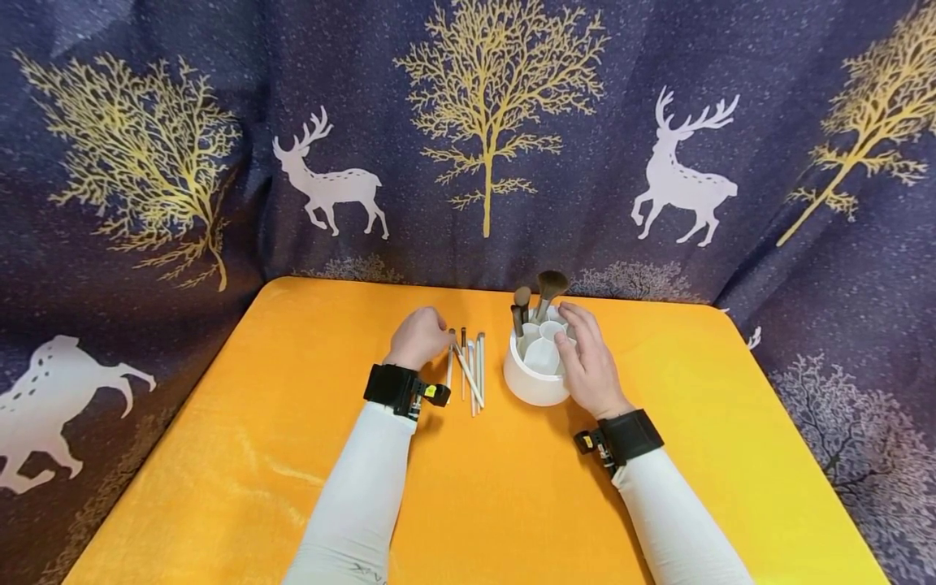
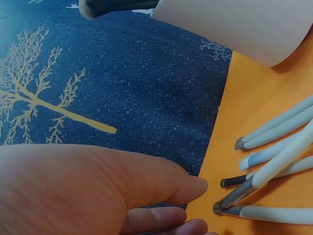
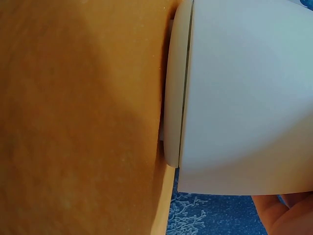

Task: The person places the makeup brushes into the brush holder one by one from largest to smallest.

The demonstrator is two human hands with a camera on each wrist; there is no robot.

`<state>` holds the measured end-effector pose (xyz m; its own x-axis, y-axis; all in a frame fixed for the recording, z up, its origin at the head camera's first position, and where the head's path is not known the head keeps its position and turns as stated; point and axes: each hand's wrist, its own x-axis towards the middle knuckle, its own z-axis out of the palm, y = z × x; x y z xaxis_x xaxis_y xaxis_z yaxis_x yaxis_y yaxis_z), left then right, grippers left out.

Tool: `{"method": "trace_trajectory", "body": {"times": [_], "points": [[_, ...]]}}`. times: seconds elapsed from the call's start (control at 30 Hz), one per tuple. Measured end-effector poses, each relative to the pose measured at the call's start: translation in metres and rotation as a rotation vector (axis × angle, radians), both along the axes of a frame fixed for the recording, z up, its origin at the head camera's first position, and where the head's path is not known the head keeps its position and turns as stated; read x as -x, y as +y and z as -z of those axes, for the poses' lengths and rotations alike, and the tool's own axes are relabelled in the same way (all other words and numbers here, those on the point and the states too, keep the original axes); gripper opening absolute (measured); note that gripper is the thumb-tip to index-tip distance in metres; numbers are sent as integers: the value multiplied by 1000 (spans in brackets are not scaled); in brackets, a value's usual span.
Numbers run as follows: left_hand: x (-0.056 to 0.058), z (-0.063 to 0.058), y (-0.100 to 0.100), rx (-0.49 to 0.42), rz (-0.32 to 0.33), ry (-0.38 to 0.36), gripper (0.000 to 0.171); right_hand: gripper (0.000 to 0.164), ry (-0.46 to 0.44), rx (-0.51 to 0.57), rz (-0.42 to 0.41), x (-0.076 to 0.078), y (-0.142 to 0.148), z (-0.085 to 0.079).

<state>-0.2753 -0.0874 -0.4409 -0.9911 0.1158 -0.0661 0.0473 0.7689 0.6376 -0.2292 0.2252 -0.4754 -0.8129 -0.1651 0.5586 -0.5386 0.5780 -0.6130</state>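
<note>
Several slim makeup brushes (image 1: pixel 468 374) with pale handles lie on the orange cloth, one crossing over others. My left hand (image 1: pixel 419 337) is just left of them. In the left wrist view its thumb and fingers are close to the brush tips (image 2: pixel 236 197), with no brush between them. A round white brush holder (image 1: pixel 532 386) with inner compartments stands upright to the right of the loose brushes. My right hand (image 1: pixel 595 370) grips its right side, the thumb at the rim. A large fluffy brush (image 1: pixel 552 283) and smaller brushes (image 1: pixel 522 296) stand in its back compartments.
The orange cloth (image 1: pixel 241 455) covers the table, whose far edge runs close behind the holder. A dark blue curtain (image 1: pixel 578 203) with deer and trees hangs behind it. Black wrist straps with small cameras (image 1: pixel 437 394) sit on both forearms.
</note>
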Motion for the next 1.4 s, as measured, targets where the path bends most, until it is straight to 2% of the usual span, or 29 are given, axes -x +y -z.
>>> {"method": "trace_trajectory", "body": {"times": [0.37,0.8,1.17,1.4], "points": [[2,3,4,17,5,-87,56,47,1,-3,1,-1,1,0],[1,8,5,46,19,-127,53,48,-20,-5,0,-2,0,1],[2,11,8,59,3,-133,44,48,-17,-9,2,-2,1,0],[0,13,12,80,14,-85,43,48,-5,-10,2,-2,1,0]]}}
